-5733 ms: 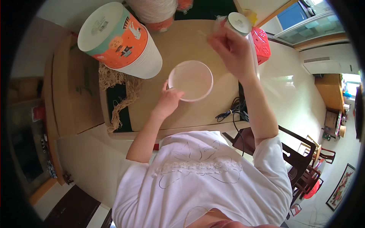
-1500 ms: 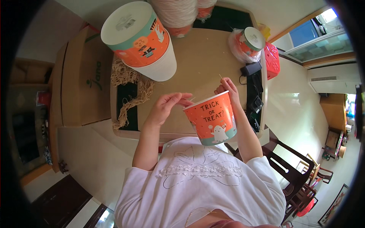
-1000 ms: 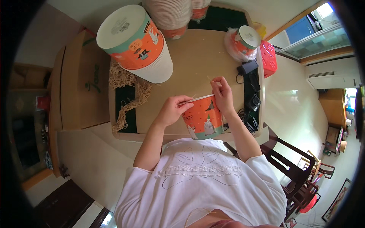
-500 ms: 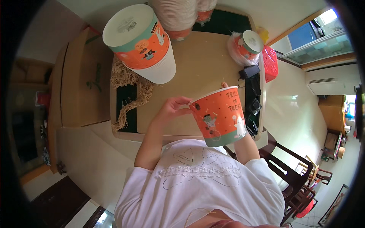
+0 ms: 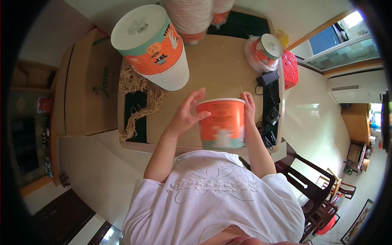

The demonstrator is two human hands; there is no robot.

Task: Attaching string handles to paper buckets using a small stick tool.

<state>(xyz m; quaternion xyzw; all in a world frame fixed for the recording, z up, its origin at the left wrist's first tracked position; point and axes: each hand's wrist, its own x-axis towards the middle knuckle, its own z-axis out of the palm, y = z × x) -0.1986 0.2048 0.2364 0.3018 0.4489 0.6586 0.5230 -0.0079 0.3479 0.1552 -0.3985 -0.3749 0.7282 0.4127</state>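
Observation:
An orange paper bucket (image 5: 222, 122) with a green base band and printed pictures is held upright in front of my chest, its surface smeared by motion. My right hand (image 5: 248, 104) is closed at the right side of its rim, and a thin string-like end pokes up from the fingertips. What else those fingers pinch is too small to make out. At the left side, my left hand (image 5: 190, 112) has its fingers spread, with the thumb against the bucket's front. The inside of the bucket is hidden.
Upside-down stacked buckets (image 5: 153, 49) stand at the table's left, beside tangled tan twine (image 5: 141, 102). Wrapped bucket stacks (image 5: 188, 16) are at the back. A smaller bagged stack (image 5: 267, 49), black adapter (image 5: 267, 77) and cables lie right. A cardboard box (image 5: 92, 85) stands left.
The bucket has moved left and turned, so a different side of its print faces me. My left hand has loosened from the rim and spread its fingers. My right hand now shows beside the bucket.

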